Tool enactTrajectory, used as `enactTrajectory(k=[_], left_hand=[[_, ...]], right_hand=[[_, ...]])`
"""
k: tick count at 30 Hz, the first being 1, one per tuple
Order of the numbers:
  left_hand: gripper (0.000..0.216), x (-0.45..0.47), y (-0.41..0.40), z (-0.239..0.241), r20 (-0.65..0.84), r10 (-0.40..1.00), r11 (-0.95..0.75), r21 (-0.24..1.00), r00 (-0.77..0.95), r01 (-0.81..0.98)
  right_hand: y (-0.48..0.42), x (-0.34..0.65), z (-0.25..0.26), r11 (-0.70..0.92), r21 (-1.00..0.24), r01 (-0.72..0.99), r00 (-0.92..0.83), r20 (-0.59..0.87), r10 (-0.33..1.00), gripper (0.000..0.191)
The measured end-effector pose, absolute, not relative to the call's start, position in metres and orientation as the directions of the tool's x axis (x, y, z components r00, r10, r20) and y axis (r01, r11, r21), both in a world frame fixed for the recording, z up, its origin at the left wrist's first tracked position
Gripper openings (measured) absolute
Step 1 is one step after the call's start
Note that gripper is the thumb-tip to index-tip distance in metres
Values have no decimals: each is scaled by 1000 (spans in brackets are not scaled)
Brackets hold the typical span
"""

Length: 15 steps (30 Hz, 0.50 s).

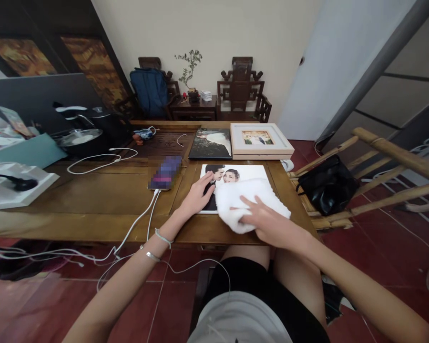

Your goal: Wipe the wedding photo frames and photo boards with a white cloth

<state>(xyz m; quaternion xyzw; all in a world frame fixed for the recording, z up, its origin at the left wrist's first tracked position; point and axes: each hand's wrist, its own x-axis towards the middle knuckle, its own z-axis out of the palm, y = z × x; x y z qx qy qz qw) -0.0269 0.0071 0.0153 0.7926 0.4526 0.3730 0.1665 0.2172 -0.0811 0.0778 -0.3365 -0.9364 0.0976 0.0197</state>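
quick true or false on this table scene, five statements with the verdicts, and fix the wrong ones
1. The right hand is on a white cloth. True.
2. The left hand lies on the phone. False: it is on the left part of the photo print; the phone lies apart, farther left.
3. Two white cables lead from the near end of the phone. True.
4. The pale-framed picture lies nearer the person than the photo print. False: it lies beyond the print, toward the far edge of the table.
5. A black bag is on the bamboo chair. True.
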Motion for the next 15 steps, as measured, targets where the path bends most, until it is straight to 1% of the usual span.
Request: enactTrajectory(k=[2,5,8,11,13,15], left_hand=[[44,-27,8,13,425,840,-540,587,338,603],[41,-28,9,10,418,842,-537,583,341,610],[42,-28,9,10,416,844,-532,580,337,617],[42,-27,9,11,416,844,-533,577,339,619],[41,-27,9,12,420,842,-535,570,338,623],[39,-27,10,13,427,838,-540,559,339,630]], right_hand=[[-66,226,79,698,-202,687,-717,-33,697,68],[-34,226,79,616,-160,771,-625,-8,780,65],[1,211,82,561,-153,813,-560,57,827,55],[33,184,88,576,-259,775,-583,60,810,41],[50,163,93,585,-337,738,-612,30,790,43],[63,141,97,605,-340,720,-637,22,771,48]])
